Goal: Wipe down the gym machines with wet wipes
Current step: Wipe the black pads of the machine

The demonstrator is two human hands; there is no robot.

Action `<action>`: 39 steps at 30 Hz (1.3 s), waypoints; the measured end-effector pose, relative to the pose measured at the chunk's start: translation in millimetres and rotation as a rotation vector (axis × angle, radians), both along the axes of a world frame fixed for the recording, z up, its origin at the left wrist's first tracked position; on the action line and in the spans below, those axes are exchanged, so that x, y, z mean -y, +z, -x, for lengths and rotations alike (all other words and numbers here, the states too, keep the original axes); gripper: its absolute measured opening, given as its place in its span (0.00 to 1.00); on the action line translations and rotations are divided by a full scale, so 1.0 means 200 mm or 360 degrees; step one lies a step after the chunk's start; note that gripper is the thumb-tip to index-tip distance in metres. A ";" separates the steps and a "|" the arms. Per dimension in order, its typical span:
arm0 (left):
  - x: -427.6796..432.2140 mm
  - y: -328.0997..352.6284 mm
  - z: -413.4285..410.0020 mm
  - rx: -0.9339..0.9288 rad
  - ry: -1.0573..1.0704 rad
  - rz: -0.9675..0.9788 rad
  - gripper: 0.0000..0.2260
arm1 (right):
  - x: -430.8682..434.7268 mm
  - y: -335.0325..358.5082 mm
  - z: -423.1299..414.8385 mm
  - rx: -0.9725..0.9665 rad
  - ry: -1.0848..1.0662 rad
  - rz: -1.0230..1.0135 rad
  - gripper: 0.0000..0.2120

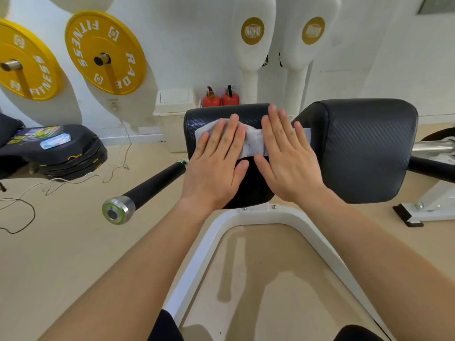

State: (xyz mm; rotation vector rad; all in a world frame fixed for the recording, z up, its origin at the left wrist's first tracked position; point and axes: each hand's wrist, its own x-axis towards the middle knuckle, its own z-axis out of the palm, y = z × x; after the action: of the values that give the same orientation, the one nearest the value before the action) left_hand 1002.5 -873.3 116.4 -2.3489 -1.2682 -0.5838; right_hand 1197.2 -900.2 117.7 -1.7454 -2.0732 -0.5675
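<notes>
Left hand: flat, fingers straight, pressing wet wipe
Right hand: flat, fingers straight, on wet wipe's 3 o'clock side
Wet wipe: on black pad, 12 o'clock of centre
Wipes pack: 9 o'clock

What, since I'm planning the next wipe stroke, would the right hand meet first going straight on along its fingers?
Nothing nearby: the right hand has its fingertips at the far edge of the black pad, so it would slide off. Beyond, the way looks free up to the white post, though depth is unclear.
</notes>
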 end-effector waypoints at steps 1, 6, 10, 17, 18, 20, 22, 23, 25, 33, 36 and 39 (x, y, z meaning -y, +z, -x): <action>0.01 -0.01 0.00 0.0020 0.0005 0.0003 0.29 | 0.02 -0.02 0.00 -0.0014 -0.0008 0.0008 0.33; 0.15 -0.24 0.12 -0.0087 -0.0091 -0.0014 0.30 | 0.20 -0.28 0.04 0.0133 0.0086 0.0068 0.35; 0.16 -0.23 0.16 0.0112 -0.0259 -0.0094 0.23 | 0.20 -0.22 0.05 0.0063 0.0137 -0.0037 0.30; 0.10 -0.03 0.03 0.0648 -0.0137 -0.0289 0.07 | 0.10 -0.06 0.05 -0.0258 0.0297 -0.0462 0.09; 0.09 -0.02 0.02 0.0647 -0.0132 -0.0272 0.07 | 0.09 -0.05 0.03 -0.0275 0.0337 -0.0382 0.09; 0.08 0.01 -0.01 0.0673 -0.0186 -0.0214 0.06 | 0.11 -0.01 -0.01 -0.0319 0.0358 -0.0286 0.10; 0.10 0.06 -0.11 0.0725 -0.0290 -0.0121 0.08 | 0.16 0.06 -0.09 -0.0407 0.0299 -0.0308 0.11; 0.11 0.09 -0.19 0.0758 -0.0344 -0.0079 0.08 | 0.19 0.11 -0.14 -0.0458 0.0248 -0.0355 0.10; 0.11 0.18 -0.37 0.0834 -0.0462 -0.0042 0.09 | 0.25 0.20 -0.29 -0.0569 0.0110 -0.0433 0.06; -0.05 0.29 -1.00 0.0729 -0.0503 0.0027 0.10 | 0.20 0.34 -0.81 -0.0743 -0.0350 -0.0413 0.07; -0.05 0.18 -1.01 0.0782 -0.0522 -0.0070 0.12 | 0.14 0.28 -0.82 -0.0776 -0.0444 -0.0417 0.08; 0.02 0.17 -0.99 0.0661 -0.0502 0.0141 0.18 | 0.16 0.28 -0.78 -0.0730 -0.0554 -0.0338 0.08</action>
State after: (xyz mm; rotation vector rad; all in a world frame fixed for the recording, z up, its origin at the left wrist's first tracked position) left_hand 1200.1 -876.4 150.7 -2.6130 -1.1027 -1.1884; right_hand 1352.8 -932.6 173.2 -1.9028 -1.3644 -0.4118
